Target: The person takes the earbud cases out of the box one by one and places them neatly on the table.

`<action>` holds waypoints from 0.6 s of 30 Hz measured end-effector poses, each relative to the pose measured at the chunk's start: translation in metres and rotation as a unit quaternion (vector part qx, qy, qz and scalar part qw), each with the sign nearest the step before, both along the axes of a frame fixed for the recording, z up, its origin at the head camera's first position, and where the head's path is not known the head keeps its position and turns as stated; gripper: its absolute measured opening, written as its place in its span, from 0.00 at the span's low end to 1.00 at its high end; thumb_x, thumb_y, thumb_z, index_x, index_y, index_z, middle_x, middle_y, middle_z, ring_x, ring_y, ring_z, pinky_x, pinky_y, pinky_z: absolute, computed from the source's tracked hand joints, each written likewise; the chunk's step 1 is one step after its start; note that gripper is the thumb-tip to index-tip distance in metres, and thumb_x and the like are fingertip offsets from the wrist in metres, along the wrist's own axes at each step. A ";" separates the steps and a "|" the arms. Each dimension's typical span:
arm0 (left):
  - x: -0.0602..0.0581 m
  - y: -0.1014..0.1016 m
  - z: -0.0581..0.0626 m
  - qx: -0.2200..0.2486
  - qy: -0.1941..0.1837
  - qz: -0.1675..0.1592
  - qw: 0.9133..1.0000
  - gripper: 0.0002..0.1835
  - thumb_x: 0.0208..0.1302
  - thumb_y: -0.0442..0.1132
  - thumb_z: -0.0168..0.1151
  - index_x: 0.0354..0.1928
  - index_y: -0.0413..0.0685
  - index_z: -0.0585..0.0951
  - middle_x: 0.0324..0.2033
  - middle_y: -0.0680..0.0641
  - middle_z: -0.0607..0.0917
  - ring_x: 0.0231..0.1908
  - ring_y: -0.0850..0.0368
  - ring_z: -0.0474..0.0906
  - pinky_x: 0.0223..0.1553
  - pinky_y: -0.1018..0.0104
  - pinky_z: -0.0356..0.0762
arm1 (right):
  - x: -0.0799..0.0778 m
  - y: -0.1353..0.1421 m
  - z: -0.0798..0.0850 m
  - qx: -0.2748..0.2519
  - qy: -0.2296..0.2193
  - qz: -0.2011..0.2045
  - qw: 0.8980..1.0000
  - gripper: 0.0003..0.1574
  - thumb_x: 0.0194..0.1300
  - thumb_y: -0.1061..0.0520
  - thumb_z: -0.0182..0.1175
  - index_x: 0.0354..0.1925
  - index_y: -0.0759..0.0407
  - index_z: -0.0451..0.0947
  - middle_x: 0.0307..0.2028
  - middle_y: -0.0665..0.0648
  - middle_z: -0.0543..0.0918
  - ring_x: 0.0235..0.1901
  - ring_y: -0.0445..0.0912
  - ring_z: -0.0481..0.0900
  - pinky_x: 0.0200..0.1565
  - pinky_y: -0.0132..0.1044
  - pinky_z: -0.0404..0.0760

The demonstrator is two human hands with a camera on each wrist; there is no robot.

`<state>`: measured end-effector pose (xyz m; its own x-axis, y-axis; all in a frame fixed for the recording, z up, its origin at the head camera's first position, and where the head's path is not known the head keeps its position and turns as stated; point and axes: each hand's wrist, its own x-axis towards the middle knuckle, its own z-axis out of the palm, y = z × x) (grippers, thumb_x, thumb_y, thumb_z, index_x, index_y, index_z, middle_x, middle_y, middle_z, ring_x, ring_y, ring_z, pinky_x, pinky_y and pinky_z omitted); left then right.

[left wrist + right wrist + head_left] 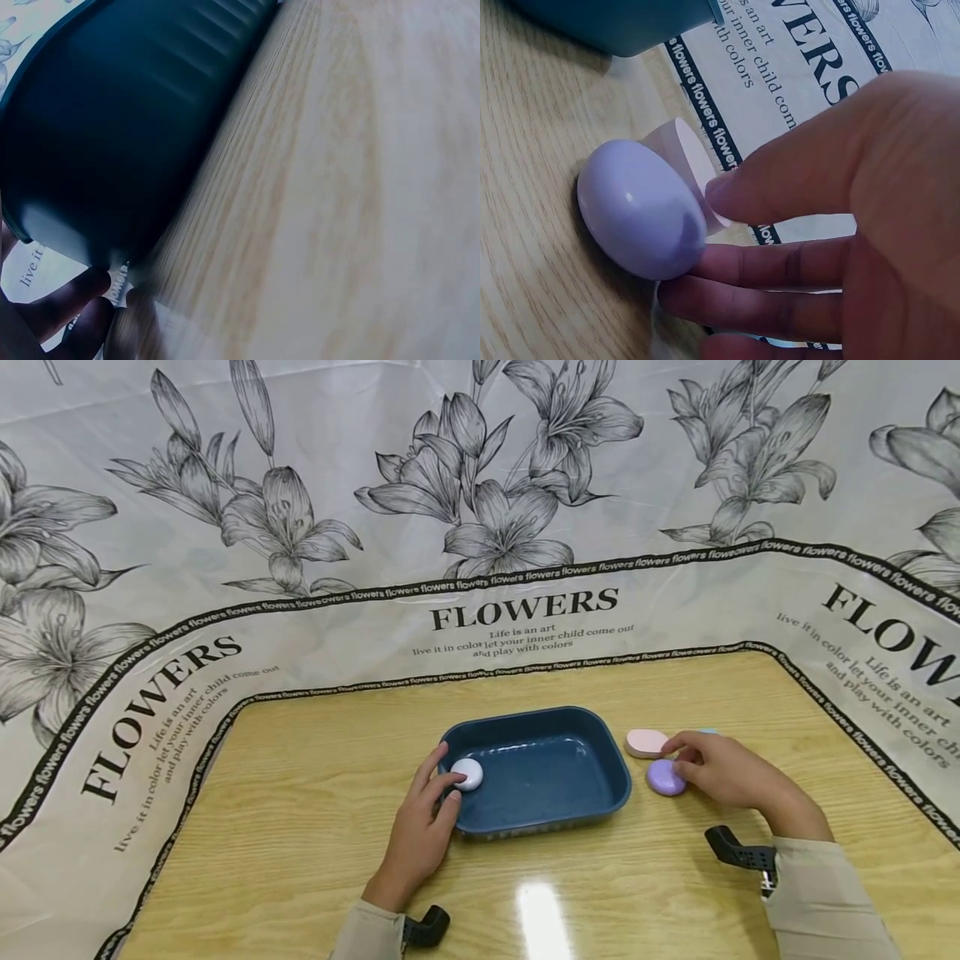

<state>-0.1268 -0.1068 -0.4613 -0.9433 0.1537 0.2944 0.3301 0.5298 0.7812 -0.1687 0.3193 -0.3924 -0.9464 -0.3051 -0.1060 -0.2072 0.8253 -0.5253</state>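
Observation:
At the left end of a dark blue tray (540, 810) is my left hand (420, 827). One finger reaches over the rim to a smooth white rounded piece (470, 774) inside; the others lie along the outer wall. In the left wrist view the fingertips (94, 281) show beside the tray's outer corner (112, 150). To the right of the tray, my right hand (723, 770) touches a glossy purple rounded piece (664, 777) on the table. Its fairly straight fingers (765, 262) meet the piece's edge. Just behind sits a flat-topped pink oval piece (645, 742), near another fingertip.
A light blue piece (708, 730) is mostly hidden behind the right hand. The wood-grain table (300, 793) meets a white flower-printed cloth (337, 660) at the back and sides. Black wrist mounts (427, 927) stick out from both sleeves.

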 end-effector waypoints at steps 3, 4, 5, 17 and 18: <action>0.000 0.000 0.000 -0.001 0.008 -0.002 1.000 0.14 0.76 0.40 0.54 0.57 0.54 0.82 0.75 0.62 0.58 0.71 0.56 0.61 0.61 0.46 0.69 | 0.000 0.000 0.001 0.004 0.007 -0.006 1.000 0.14 0.71 0.58 0.58 0.51 0.63 0.79 0.38 0.56 0.84 0.39 0.51 0.79 0.42 0.50 0.75; 0.000 0.000 -0.001 -0.002 0.009 -0.003 1.000 0.14 0.76 0.40 0.54 0.56 0.54 0.82 0.75 0.61 0.58 0.71 0.56 0.61 0.61 0.46 0.69 | 0.001 0.001 0.002 0.006 0.006 -0.010 1.000 0.14 0.71 0.57 0.58 0.51 0.63 0.79 0.38 0.57 0.84 0.39 0.51 0.79 0.42 0.50 0.75; 0.000 0.000 -0.001 -0.001 0.010 -0.003 1.000 0.14 0.75 0.40 0.54 0.56 0.54 0.82 0.75 0.61 0.58 0.71 0.56 0.61 0.61 0.45 0.69 | 0.000 0.001 0.002 0.006 0.006 -0.012 1.000 0.15 0.72 0.56 0.58 0.52 0.63 0.79 0.38 0.57 0.84 0.39 0.51 0.79 0.42 0.50 0.75; -0.001 0.001 0.000 0.000 0.009 -0.004 1.000 0.14 0.76 0.39 0.54 0.57 0.53 0.82 0.76 0.59 0.59 0.72 0.54 0.60 0.63 0.44 0.68 | -0.001 -0.005 0.012 -0.036 0.083 -0.068 0.994 0.18 0.76 0.53 0.54 0.52 0.63 0.80 0.38 0.57 0.85 0.37 0.49 0.79 0.41 0.47 0.74; -0.001 0.001 0.000 0.001 0.012 -0.002 1.000 0.14 0.76 0.39 0.54 0.57 0.53 0.82 0.76 0.59 0.59 0.72 0.54 0.61 0.62 0.44 0.68 | -0.002 -0.007 0.013 -0.045 0.086 -0.071 0.993 0.18 0.76 0.52 0.54 0.52 0.64 0.80 0.38 0.57 0.85 0.37 0.49 0.79 0.41 0.46 0.74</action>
<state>-0.1281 -0.1059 -0.4608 -0.9349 0.1575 0.3179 0.3518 0.5269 0.7737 -0.1709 0.3119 -0.3796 -0.9822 -0.1689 0.0826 -0.1857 0.8039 -0.5650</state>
